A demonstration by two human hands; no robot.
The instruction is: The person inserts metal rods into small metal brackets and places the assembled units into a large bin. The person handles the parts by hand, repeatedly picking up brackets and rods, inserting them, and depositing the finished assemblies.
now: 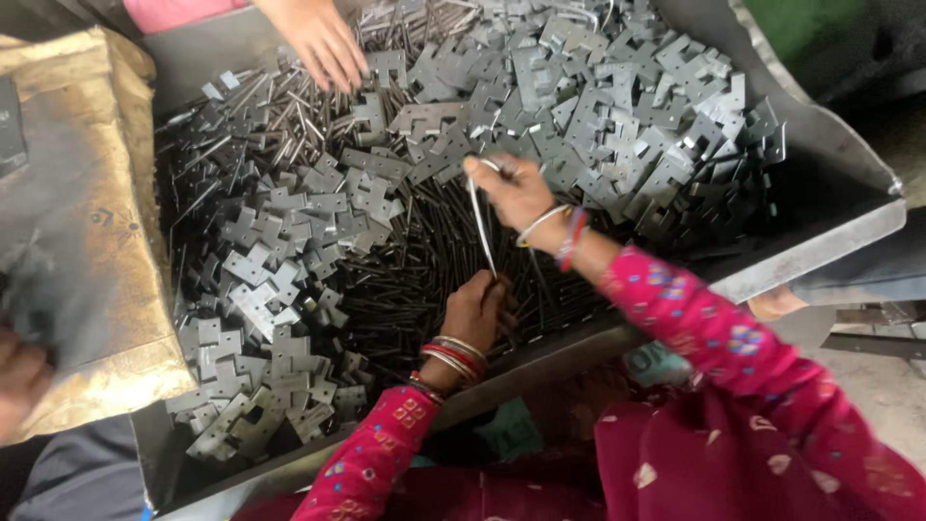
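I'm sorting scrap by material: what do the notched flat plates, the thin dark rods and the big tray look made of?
Notched plates: likely sheet steel, dull grey, thin with crisp stamped edges. Thin rods: probably steel wire, dark, with faint glints. Tray: sheet metal, worn grey, with a bent rim. The right hand holds one rod; the left hand rests among the rods.

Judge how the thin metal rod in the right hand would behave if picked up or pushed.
The rod looks straight and unbent, so probably stiff. It is thin, so likely light. Being round and smooth, it may roll or slip, like the rods lying loose in the tray.
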